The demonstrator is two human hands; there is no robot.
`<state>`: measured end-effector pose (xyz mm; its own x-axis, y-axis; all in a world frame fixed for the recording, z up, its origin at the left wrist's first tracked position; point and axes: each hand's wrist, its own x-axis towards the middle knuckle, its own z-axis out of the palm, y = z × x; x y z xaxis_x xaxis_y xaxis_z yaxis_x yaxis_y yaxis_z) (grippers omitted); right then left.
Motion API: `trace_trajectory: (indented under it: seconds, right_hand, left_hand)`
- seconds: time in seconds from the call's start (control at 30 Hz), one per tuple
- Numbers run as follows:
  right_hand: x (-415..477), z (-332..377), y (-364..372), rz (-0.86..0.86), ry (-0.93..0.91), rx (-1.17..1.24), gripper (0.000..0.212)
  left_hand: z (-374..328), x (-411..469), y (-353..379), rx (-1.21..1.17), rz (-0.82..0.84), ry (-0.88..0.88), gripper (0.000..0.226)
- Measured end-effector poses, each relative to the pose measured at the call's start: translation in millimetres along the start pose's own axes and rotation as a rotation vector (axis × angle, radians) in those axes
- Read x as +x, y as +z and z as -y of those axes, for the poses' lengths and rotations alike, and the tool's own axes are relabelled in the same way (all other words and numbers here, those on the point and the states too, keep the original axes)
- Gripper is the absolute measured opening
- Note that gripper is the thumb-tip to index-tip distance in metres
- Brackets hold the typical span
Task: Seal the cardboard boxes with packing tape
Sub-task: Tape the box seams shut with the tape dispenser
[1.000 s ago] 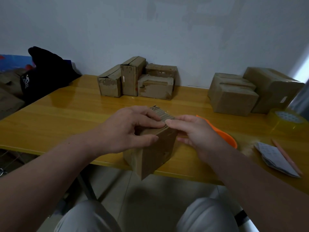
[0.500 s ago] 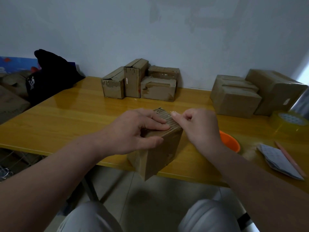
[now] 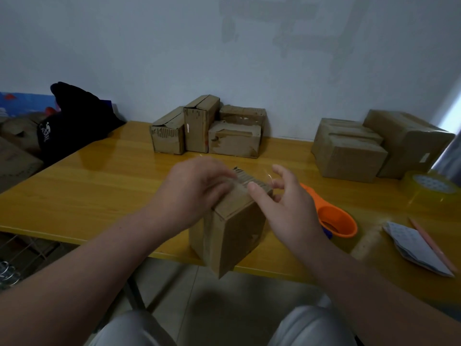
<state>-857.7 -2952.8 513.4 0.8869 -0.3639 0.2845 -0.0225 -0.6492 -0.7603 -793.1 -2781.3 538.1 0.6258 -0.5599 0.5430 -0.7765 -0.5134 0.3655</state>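
Observation:
A small brown cardboard box [image 3: 237, 236] stands at the table's front edge, one corner hanging over it. My left hand [image 3: 192, 191] lies over the box's top left side, blurred by motion, fingers curled onto the top flap. My right hand [image 3: 287, 206] is at the top right corner: its thumb presses on the flap and its other fingers are spread apart. A faint glint of clear tape shows by the right fingers. A yellowish roll of packing tape [image 3: 429, 188] lies at the far right of the table.
An orange tape cutter [image 3: 336, 221] lies just right of the box. A notepad [image 3: 414, 245] and pencil [image 3: 434, 245] lie near the right front edge. Small boxes [image 3: 199, 131] stand at the back centre, larger boxes [image 3: 349, 153] back right, a black bag [image 3: 74, 121] at left on the yellow table [image 3: 99, 191].
My right hand has gone from a pinch at the box's top edge to spread fingers with the thumb pressing. My left hand has slid along the top flap. The box has hardly moved.

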Motion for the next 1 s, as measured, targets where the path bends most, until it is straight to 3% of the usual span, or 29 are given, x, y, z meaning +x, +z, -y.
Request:
trace_trajectory:
  seconds: [0.07,0.13,0.2,0.3,0.5,0.77,0.83,0.9,1.0]
  right_hand:
    - [3.6,-2.2,0.4,0.043,0.102,0.137,0.071]
    - [6.4,-4.8,1.6,0.091,0.176,0.265,0.069]
    - [5.6,-6.0,5.0,0.124,0.207,0.375,0.067]
    - [3.6,-5.4,5.5,0.138,0.191,0.418,0.056]
    - [1.4,-8.4,6.7,0.142,0.148,0.47,0.028]
    - [-3.3,-11.0,5.3,0.133,0.047,0.435,0.037]
    - [-6.8,-11.6,4.4,0.135,0.013,0.45,0.042]
    - [-8.7,-15.0,1.5,0.16,-0.005,0.474,0.053]
    - [-4.1,-19.4,-7.3,0.305,-0.005,0.419,0.075]
  left_hand:
    - [4.5,7.1,3.1,-0.009,-0.127,-0.207,0.043]
    - [10.8,15.0,3.2,-0.196,0.022,-0.408,0.068]
    - [16.2,20.4,1.1,-0.454,0.252,-0.526,0.069]
    - [18.6,19.7,0.0,-0.385,0.436,-0.416,0.045]
    - [18.0,22.5,-2.2,0.04,0.475,-0.177,0.046]
    - [14.7,23.0,-8.7,0.137,0.545,-0.095,0.043]
    - [9.8,21.8,-10.3,0.183,0.484,-0.061,0.041]
    - [4.5,17.3,-8.8,0.234,0.297,0.015,0.035]
    - [3.4,8.0,-5.4,0.14,0.136,0.064,0.028]
